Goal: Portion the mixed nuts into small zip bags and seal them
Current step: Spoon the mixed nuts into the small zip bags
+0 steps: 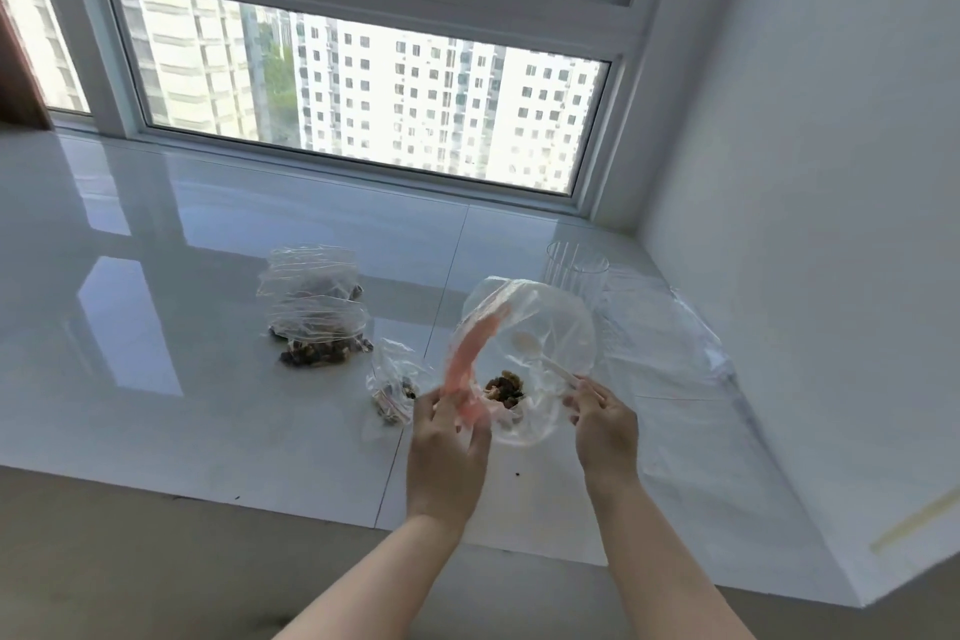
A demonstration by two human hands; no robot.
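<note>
Mostly blurred: left hand (451, 437) grip pinches bag (540, 327) rim; right hand (605, 424) grip holds spoon (540, 356).

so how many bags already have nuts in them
4: two stacked at back left, a small one by the left hand, and the big open bag being held.

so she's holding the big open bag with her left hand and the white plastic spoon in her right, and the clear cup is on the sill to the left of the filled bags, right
One slip: the clear cup stands to the right of the filled bags, behind the big open bag, as the head view shows. The rest holds: the left hand grips that bag and the right hand holds the white plastic spoon.
</note>
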